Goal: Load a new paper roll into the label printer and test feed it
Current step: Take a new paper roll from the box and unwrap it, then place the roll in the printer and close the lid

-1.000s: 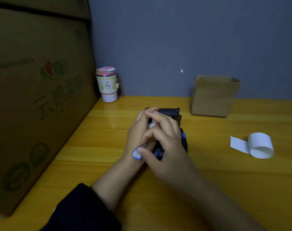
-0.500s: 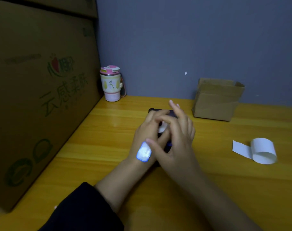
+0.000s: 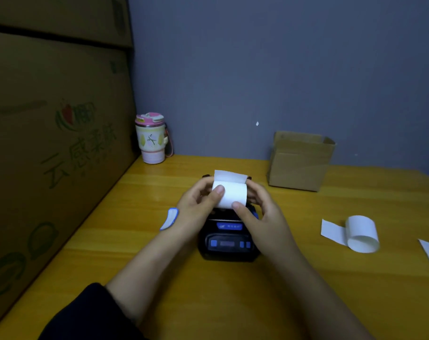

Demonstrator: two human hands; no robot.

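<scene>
Dim, bluish light; glare streaks on the table [image 3: 159,192] toward 12 o'clock, wide-angle bending at 9 o'clock, mild softness throughout

Label printer [image 3: 229,238] sits on the table [image 3: 306,290], roughly centre, front panel toward the person. Paper roll [image 3: 230,193] is above the printer's far end, held between left hand [image 3: 198,204] on the printer's left and right hand [image 3: 260,217] on its right, thumbs on the near face of the roll. Behind the printer to the left, a cup [image 3: 151,138] stands at the wall corner. Behind the printer to the right, a small cardboard box [image 3: 300,160] stands against the wall. Right of the printer, well apart, a second paper roll [image 3: 361,234] lies on the table, loose end toward the printer. Left of the printer, a large carton [image 3: 49,148] stands along the table edge.
</scene>
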